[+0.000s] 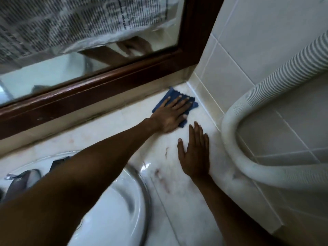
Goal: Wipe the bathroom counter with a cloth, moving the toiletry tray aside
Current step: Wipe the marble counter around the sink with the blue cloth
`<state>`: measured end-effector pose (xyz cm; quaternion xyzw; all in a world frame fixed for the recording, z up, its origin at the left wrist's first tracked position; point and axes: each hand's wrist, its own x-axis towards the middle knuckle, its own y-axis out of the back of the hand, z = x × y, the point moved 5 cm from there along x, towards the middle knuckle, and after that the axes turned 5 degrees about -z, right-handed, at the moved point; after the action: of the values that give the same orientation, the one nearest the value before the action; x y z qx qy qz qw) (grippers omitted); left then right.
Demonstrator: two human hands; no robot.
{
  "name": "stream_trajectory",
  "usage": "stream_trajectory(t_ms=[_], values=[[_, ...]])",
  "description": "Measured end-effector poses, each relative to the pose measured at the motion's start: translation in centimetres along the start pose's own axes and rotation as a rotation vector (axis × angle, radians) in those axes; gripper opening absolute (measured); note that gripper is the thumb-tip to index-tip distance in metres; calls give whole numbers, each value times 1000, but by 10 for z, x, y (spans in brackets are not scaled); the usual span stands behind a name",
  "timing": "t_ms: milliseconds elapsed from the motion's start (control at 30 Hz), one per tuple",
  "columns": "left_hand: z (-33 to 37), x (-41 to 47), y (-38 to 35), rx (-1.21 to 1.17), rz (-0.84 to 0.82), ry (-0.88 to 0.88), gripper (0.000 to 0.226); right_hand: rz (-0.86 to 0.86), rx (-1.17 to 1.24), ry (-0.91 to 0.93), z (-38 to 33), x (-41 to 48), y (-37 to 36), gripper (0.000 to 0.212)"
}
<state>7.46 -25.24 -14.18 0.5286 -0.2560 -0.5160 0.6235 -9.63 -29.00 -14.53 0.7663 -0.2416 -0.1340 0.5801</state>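
A blue cloth [170, 94] lies on the pale marble counter [124, 135] in the far right corner, where the mirror frame meets the tiled wall. My left hand [171, 115] is pressed flat on the cloth with fingers spread. My right hand [195, 153] rests palm down on the bare counter just in front of it, holding nothing. No toiletry tray is in view.
A white sink basin [115, 201] with a metal rim sits at the lower left, a grey tap [21, 180] beside it. A dark wooden mirror frame [106, 86] runs along the back. A white ribbed hose [266, 96] curves over the counter's right edge by the tiled wall [248, 50].
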Motion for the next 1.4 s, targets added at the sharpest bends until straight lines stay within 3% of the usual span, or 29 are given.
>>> stream_trajectory(t_ms=[67, 200, 267, 467, 667, 733, 833, 967, 1067, 1167, 1300, 1400], values=[[-18, -21, -1, 53, 8, -36, 56, 15, 19, 6, 1, -1, 1, 60], [-42, -9, 16, 20, 51, 255, 56, 52, 47, 22, 1, -3, 0, 59], [-23, -5, 10, -1, 37, 292, 58, 67, 59, 25, 1, -2, 0, 58], [-15, -60, -9, 64, 2, -12, 57, 71, 71, 14, 5, -1, 0, 57], [-18, -6, 7, -11, 47, 358, 59, 24, 19, -1, 20, -20, 4, 54], [14, 6, 1, -19, 29, 314, 59, 17, -4, -27, 26, -32, 8, 55], [56, -6, -19, 24, -5, 100, 59, 18, 10, -92, 30, -43, 12, 55], [43, -35, -22, 79, -63, -197, 57, 29, 8, -115, 30, -45, 14, 55], [0, -20, -1, 95, 0, -2, 56, 31, -14, -113, 29, -46, 14, 54], [7, -16, -4, 22, 45, 247, 57, 48, -14, -114, 29, -48, 14, 53], [39, -75, -32, 70, 28, 63, 57, 60, 5, -105, 28, -47, 14, 54], [5, -108, -26, 116, 17, 1, 56, 71, 14, -104, 29, -47, 13, 53]])
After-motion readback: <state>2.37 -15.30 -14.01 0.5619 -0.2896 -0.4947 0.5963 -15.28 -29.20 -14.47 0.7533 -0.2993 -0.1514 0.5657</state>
